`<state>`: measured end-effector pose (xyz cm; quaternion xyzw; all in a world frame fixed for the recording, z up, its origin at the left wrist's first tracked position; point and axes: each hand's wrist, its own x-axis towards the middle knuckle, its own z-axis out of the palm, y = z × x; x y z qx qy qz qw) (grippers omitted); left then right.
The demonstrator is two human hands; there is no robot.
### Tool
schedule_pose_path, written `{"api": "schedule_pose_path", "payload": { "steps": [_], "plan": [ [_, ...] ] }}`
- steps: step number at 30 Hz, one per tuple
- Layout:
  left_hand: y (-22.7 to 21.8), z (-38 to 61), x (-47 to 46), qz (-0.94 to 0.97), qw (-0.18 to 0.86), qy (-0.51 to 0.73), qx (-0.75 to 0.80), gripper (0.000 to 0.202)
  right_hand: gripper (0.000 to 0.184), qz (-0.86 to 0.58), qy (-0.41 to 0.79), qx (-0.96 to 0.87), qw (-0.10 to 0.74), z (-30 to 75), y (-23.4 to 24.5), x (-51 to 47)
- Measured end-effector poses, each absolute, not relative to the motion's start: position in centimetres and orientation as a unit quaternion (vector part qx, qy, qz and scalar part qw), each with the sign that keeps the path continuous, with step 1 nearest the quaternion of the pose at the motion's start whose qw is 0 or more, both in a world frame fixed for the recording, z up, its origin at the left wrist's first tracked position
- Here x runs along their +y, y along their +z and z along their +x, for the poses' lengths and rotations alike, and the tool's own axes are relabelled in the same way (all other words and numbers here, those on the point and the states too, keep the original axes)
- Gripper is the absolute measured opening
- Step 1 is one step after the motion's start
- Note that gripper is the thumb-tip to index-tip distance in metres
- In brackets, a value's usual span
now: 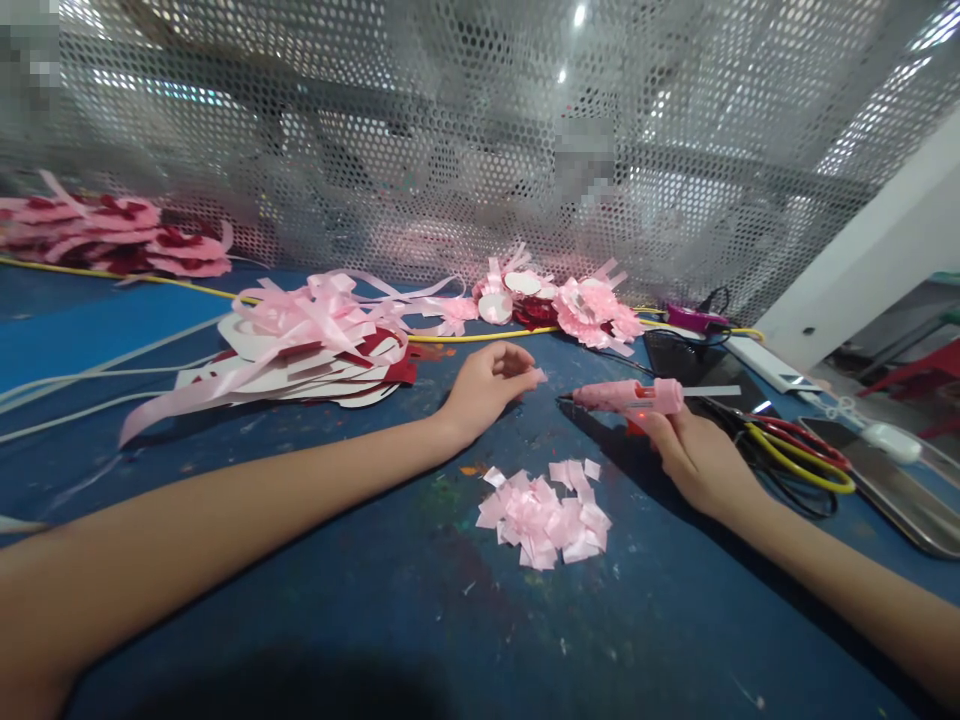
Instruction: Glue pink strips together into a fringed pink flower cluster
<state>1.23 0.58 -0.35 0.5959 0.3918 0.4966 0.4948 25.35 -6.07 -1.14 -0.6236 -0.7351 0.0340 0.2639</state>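
Observation:
Between the thumb and fingers of my left hand is a small piece of pink ribbon, held just above the blue table. My right hand grips a pink hot glue gun, its dark nozzle pointing left toward the ribbon piece, a short gap away. A white glue stick sticks out of the gun's rear. Below both hands lies a loose heap of cut pink ribbon squares. The gun's handle is mostly hidden by my fingers.
Pink ribbons on white and red cut-outs are stacked at left. Pink rosettes lie along the perforated metal screen. Scissors, a phone, cables and a white power strip crowd the right. A yellow cord crosses behind.

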Motion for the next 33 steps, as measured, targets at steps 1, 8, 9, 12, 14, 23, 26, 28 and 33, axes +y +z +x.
{"api": "schedule_pose_path", "payload": {
  "steps": [1, 8, 9, 12, 14, 23, 26, 28, 33],
  "plan": [
    [-0.4, 1.2, 0.6, 0.595, 0.496, 0.497, 0.391, 0.022, 0.049, -0.623, 0.049, -0.73, 0.277, 25.4, -1.1, -6.1],
    [-0.6, 1.2, 0.8, 0.597, 0.507, 0.495, 0.377, 0.029, 0.056, -0.543, 0.29, -0.629, 0.475, 25.8, -0.8, -5.5],
    [-0.6, 1.1, 0.7, 0.596, 0.51, 0.494, 0.376, 0.03, 0.053, -0.514, 0.342, -0.607, 0.5, 25.9, -0.8, -5.3],
    [-0.4, 1.1, 0.6, 0.6, 0.509, 0.489, 0.377, 0.032, 0.037, -0.48, 0.402, -0.591, 0.509, 25.8, -0.5, -4.7],
    [-0.3, 1.1, 0.5, 0.608, 0.502, 0.486, 0.377, 0.031, 0.029, -0.471, 0.429, -0.586, 0.501, 25.7, -0.4, -4.4],
    [-0.5, 1.1, 0.7, 0.586, 0.514, 0.496, 0.382, 0.036, 0.021, -0.508, 0.31, -0.668, 0.447, 25.7, -1.0, -5.0],
    [-0.5, 1.1, 0.7, 0.583, 0.515, 0.499, 0.382, 0.037, 0.018, -0.507, 0.207, -0.74, 0.39, 25.2, -0.7, -5.9],
    [-0.4, 1.1, 0.6, 0.579, 0.521, 0.499, 0.38, 0.037, 0.015, -0.498, 0.148, -0.768, 0.374, 24.8, -0.5, -6.3],
    [-0.2, 1.3, 0.4, 0.585, 0.526, 0.492, 0.373, 0.038, 0.019, -0.469, 0.091, -0.805, 0.352, 24.2, -0.3, -6.5]
  ]
}}
